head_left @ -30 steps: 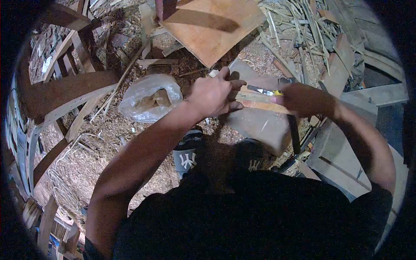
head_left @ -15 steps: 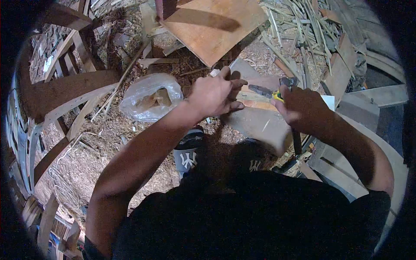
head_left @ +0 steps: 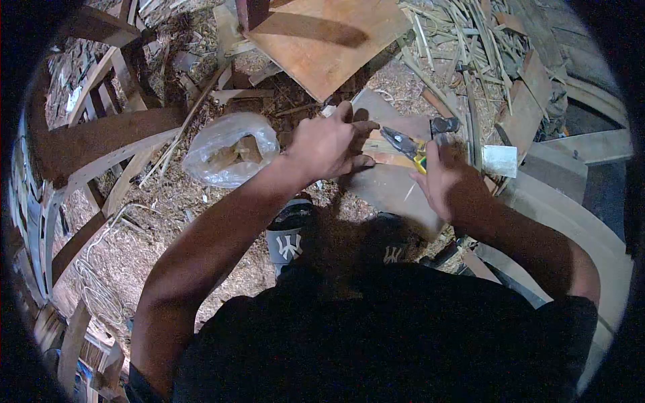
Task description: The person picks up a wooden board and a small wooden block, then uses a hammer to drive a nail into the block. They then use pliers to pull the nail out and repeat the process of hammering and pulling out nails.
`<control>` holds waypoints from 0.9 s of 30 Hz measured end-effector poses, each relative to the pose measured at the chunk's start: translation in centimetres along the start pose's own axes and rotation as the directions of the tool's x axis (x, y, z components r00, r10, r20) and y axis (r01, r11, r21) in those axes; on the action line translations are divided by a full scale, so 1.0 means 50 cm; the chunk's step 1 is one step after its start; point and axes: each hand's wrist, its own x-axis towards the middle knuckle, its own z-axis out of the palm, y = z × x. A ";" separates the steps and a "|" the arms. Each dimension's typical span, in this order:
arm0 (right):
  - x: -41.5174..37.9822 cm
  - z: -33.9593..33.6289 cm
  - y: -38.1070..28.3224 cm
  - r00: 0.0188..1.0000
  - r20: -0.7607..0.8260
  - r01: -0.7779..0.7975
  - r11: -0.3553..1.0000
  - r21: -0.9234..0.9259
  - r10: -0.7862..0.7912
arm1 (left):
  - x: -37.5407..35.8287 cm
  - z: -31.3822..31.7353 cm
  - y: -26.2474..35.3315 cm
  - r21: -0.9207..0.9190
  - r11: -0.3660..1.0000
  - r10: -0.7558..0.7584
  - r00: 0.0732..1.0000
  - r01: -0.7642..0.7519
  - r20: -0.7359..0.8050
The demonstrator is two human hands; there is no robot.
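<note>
My right hand [head_left: 451,180] is closed round yellow-handled pliers [head_left: 404,144], their dark jaws pointing up and left. The jaws are close to the fingers of my left hand [head_left: 329,144], with a small gap between. A piece of light wood [head_left: 391,153] lies under the pliers, and my left thumb and forefinger span its left end. Beneath it is a flat grey board [head_left: 396,195] on the ground. A hammer's dark head [head_left: 445,125] rests near the board's right side, just beyond my right hand. Whether the plier jaws grip anything is too small to see.
A clear plastic bag [head_left: 232,176] with brownish contents sits left of my left hand. Ahead lies an orange-brown plywood sheet [head_left: 329,57]. Thin wood strips [head_left: 463,40] are heaped at the upper right. A small white square [head_left: 500,161] lies right of my right hand. Shavings cover the ground.
My right hand has moved slightly left and down with the pliers, whose jaws now angle more steeply. The hammer head and white square show more fully. My left hand keeps nearly the same place.
</note>
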 end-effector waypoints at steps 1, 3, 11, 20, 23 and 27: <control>-0.005 0.004 -0.003 0.999 -0.032 -0.025 0.999 -0.044 0.024 | 0.000 0.000 0.000 -0.006 1.000 -0.003 1.000 0.003 0.006; -0.012 0.024 -0.001 0.998 -0.050 -0.034 0.999 -0.032 0.032 | -0.004 0.002 0.002 -0.006 1.000 -0.005 1.000 0.005 0.017; -0.028 0.047 -0.018 0.904 0.167 -0.425 0.863 0.274 0.393 | -0.017 0.054 0.067 -0.106 0.988 -0.130 0.977 0.114 -0.166; -0.011 0.111 0.044 0.928 0.251 -0.369 0.585 0.722 0.277 | -0.017 0.074 0.075 -0.026 0.998 -0.067 0.955 0.062 -0.290; -0.004 0.113 0.057 0.905 0.278 -0.426 0.673 0.604 0.323 | -0.018 0.066 0.078 -0.023 0.999 -0.043 0.955 0.038 -0.294; -0.009 0.115 0.040 0.910 0.170 -0.407 0.732 0.546 0.379 | -0.014 0.072 0.071 -0.027 0.997 -0.075 0.964 0.070 -0.253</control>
